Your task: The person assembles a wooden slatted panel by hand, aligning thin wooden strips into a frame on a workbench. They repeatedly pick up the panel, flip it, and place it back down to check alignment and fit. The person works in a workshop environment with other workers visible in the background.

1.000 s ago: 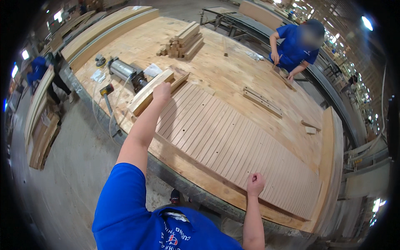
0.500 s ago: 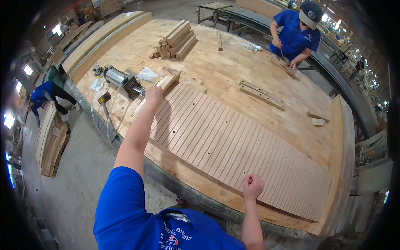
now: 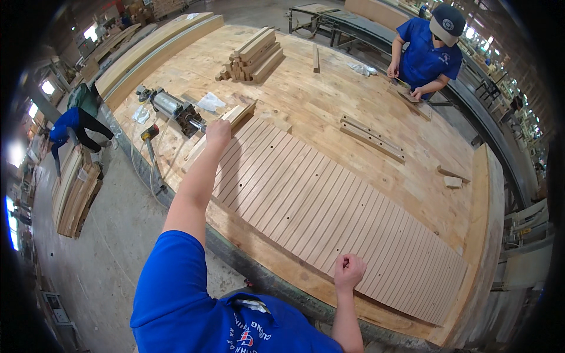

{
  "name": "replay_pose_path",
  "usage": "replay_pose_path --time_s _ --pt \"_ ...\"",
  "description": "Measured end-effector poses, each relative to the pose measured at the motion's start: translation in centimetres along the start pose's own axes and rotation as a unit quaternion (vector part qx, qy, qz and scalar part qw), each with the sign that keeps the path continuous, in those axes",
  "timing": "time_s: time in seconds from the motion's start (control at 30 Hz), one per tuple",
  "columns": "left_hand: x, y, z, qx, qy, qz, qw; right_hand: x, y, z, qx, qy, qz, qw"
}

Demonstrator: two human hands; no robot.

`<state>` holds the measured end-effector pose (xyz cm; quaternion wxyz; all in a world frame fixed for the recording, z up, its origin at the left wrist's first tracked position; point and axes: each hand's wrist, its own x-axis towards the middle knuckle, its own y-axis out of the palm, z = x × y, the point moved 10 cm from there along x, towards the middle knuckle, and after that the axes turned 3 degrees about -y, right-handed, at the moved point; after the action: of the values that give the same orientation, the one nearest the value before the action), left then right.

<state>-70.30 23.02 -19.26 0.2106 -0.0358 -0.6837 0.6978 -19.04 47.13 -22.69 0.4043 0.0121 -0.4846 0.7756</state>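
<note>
A long panel of narrow pale wooden slats [image 3: 306, 194], dotted with several small dark spots, lies along the near side of the bench. My left arm reaches out to its far left end. There my left hand [image 3: 218, 133] is closed at the wooden bar [image 3: 240, 115] that runs along the end of the panel; its fingertips are hidden. Over the panel's near edge, my right hand [image 3: 349, 271] makes a loose fist with curled fingers. Whether anything small is inside it cannot be seen. A metal air cylinder [image 3: 168, 105] lies just left of the bar.
A hammer-like tool [image 3: 150, 133] and a thin hose lie at the bench's left edge. Stacked wooden sticks [image 3: 256, 56] stand farther back. Drilled bars [image 3: 372, 140] and a small block [image 3: 453, 182] lie beyond the panel. A co-worker [image 3: 428, 56] stands across the bench; another person [image 3: 73, 126] bends over boards at left.
The view has shifted slightly. My right hand has moved a little to the left along the panel's near edge, still closed. My left hand stays at the wooden bar.
</note>
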Motion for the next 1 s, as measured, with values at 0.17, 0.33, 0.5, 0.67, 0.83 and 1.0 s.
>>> replay_pose_path --time_s 0.17,0.33,0.5,0.67,0.83,1.0 --pt "0.3 0.8 0.4 -0.030 -0.003 -0.012 0.999 0.0 0.1 -0.1 -0.024 0.017 -0.010 1.000" --pt "0.3 1.1 0.8 -0.068 0.009 -0.033 0.997 -0.2 0.1 -0.4 -0.032 0.041 -0.023 0.998" --pt "0.4 0.2 0.9 -0.118 0.011 -0.034 0.992 -0.5 0.2 -0.9 -0.029 0.086 -0.024 0.996" --pt "-0.6 -4.1 5.8 -0.173 0.008 -0.075 0.982 0.4 1.7 0.7 -0.015 0.048 -0.016 0.999" --pt "-7.2 -6.8 16.2 -0.280 -0.109 -0.126 0.945 -0.5 0.6 -0.4 -0.053 0.047 -0.039 0.997" --pt "-20.2 -1.6 27.5 -0.208 -0.286 -0.073 0.932 -0.7 0.9 -0.7 -0.035 0.062 -0.033 0.997"
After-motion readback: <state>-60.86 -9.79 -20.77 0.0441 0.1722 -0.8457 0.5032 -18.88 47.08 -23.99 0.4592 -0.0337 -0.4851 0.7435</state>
